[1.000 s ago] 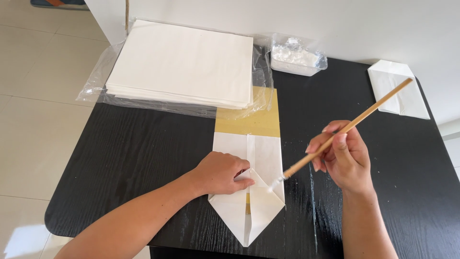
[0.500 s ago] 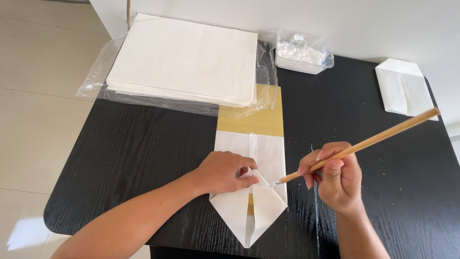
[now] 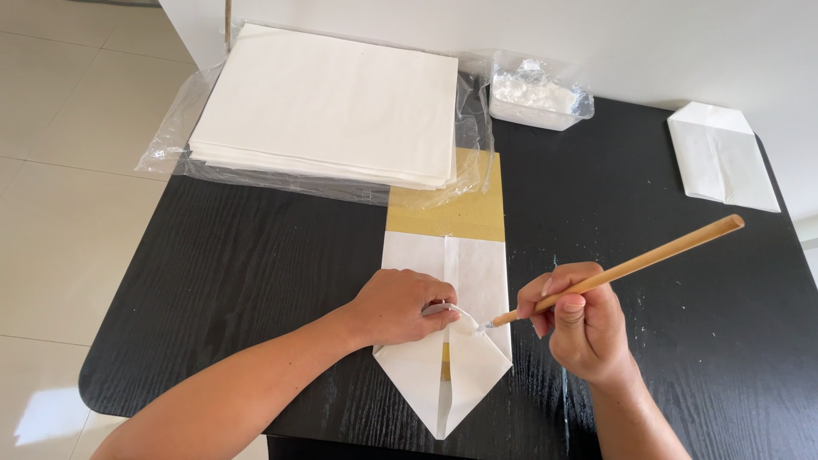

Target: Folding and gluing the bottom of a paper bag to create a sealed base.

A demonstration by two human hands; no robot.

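On the near middle of the black wood-grain table point(image 3: 239, 273), a white sheet of paper folded to a point at its near end point(image 3: 452, 375) is lying with a yellow-brown strip of card point(image 3: 452, 217) showing beyond its far edge and through the slit between its folded flaps. The left hand point(image 3: 400, 307) is pressing down flat on the left flap of the folded paper, its fingers lying together and lifting a small edge of paper near the centre fold. The right hand point(image 3: 584, 328) is sitting just right of the paper, its fingers clamping around a long wooden-handled brush point(image 3: 622, 268), whose handle is slanting up toward the far right while its white-coated tip is touching the paper beside the left fingertips. At the far side, a thick stack of white sheets point(image 3: 332, 106) is resting on a crinkled clear plastic wrapper point(image 3: 175, 136). Right of it, a clear plastic tub holding white paste point(image 3: 537, 94) is standing near the wall. At the far right, another folded white paper piece point(image 3: 720, 158) is lying well apart from the hands.
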